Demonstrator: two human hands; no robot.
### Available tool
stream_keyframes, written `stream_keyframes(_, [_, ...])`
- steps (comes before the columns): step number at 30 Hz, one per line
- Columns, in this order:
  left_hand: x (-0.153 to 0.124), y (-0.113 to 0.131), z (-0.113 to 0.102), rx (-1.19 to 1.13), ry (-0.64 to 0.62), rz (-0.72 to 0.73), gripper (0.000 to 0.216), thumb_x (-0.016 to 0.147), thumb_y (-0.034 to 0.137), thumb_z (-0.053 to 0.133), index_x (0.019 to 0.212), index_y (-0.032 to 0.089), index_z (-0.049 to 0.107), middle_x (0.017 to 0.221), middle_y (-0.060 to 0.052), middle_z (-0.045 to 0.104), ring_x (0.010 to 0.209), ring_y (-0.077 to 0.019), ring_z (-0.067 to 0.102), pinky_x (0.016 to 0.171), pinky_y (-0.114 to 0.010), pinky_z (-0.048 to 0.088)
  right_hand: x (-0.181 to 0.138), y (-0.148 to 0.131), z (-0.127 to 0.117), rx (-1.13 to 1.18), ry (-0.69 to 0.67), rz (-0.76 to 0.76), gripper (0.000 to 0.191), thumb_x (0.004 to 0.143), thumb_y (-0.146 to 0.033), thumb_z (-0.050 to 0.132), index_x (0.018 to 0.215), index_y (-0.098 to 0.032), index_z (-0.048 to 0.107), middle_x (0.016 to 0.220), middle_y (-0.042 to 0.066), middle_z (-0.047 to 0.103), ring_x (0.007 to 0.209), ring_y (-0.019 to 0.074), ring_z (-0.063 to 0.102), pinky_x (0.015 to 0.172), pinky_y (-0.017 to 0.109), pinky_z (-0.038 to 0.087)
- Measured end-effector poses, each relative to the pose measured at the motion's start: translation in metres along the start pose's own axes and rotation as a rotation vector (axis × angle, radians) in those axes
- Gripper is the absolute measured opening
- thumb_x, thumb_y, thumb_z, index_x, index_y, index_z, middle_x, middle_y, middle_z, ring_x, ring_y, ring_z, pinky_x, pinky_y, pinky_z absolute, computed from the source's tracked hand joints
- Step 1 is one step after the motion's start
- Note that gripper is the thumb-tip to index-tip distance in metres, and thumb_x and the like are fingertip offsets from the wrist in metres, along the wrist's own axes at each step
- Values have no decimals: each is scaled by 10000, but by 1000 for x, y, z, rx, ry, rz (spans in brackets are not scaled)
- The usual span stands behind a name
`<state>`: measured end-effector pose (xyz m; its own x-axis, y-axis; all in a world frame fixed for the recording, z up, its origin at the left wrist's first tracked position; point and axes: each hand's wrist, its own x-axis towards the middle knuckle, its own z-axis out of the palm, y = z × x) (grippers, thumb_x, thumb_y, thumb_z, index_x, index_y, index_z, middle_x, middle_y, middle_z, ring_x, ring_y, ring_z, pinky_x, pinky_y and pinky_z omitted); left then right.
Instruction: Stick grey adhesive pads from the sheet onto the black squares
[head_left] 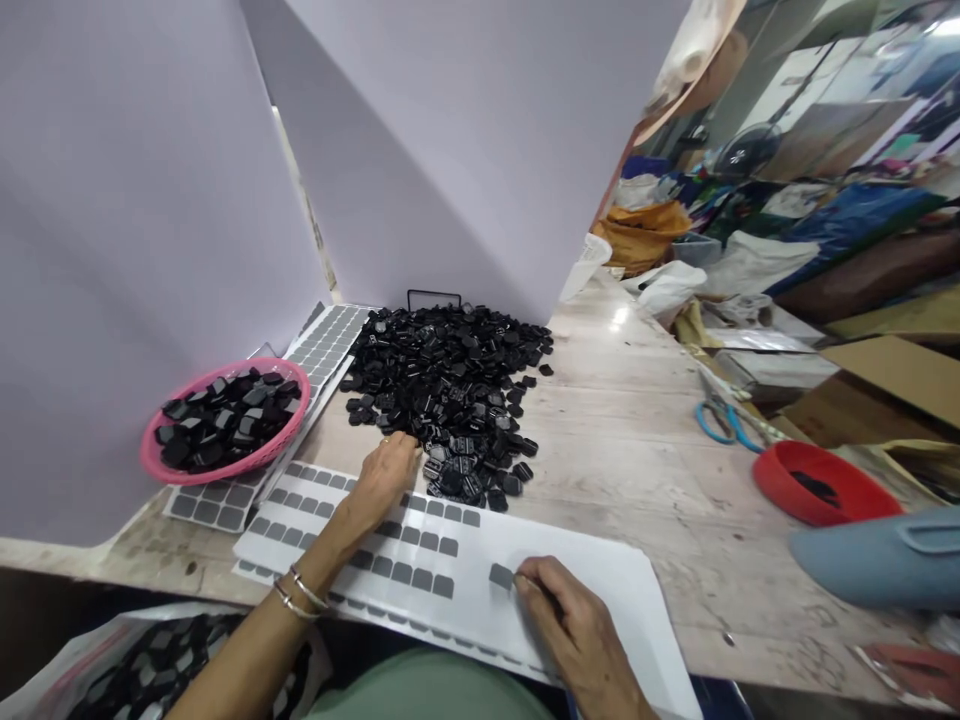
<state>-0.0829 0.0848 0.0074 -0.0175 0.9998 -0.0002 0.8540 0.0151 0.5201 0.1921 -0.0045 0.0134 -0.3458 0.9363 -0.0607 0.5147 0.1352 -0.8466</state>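
Note:
My right hand [574, 625] is over the white backing sheet [611, 580], thumb and forefinger pinched at the edge of a single grey sticker [501, 576]. More rows of grey rounded stickers cover the sheet's left part. At the near edge of a heap of small black plastic pieces [450, 380], my left hand [386, 470] has its fingers curled in and pointing down. Whatever may be between those fingers is hidden. Two bangles circle the left wrist, and the left forearm crosses above the sheet.
At left, a pink basket [225, 470] of black pieces with grey tops rests on further sticker sheets [330, 345]. A bag of similar pieces [142, 665] hangs below the table edge. Blue scissors [726, 425], a red bowl [825, 485] and a grey-blue container [877, 560] lie right. Pale panels stand behind.

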Motion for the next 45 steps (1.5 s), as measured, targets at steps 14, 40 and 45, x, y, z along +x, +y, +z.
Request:
stream_keyframes(14, [-61,71,26,-1385,-543,-267,343,723,409,726,900,135,620,781,-44,641,585,-83,533,496,-173,391,15,-14,8,444,-81,121,486,872,-488,541,1243,-175,545,753,-2,508,581,112,432,516,240,338])
stream_keyframes(40, [-64,73,33,-1378,-596,-276,481,632,236,798,1035,122,561,875,-81,693,565,-93,603,516,-189,424,10,-10,-15,-50,250,-37,313,912,-367,462,1115,-171,599,856,55,647,759,184,605,714,289,481])
stream_keyframes(45, [-67,75,33,-1419,-653,-325,513,595,204,818,1017,109,543,859,-114,710,549,-115,619,463,-179,417,10,-9,-5,-162,292,-195,207,945,-283,443,1044,-179,593,941,72,668,847,186,639,738,273,489])
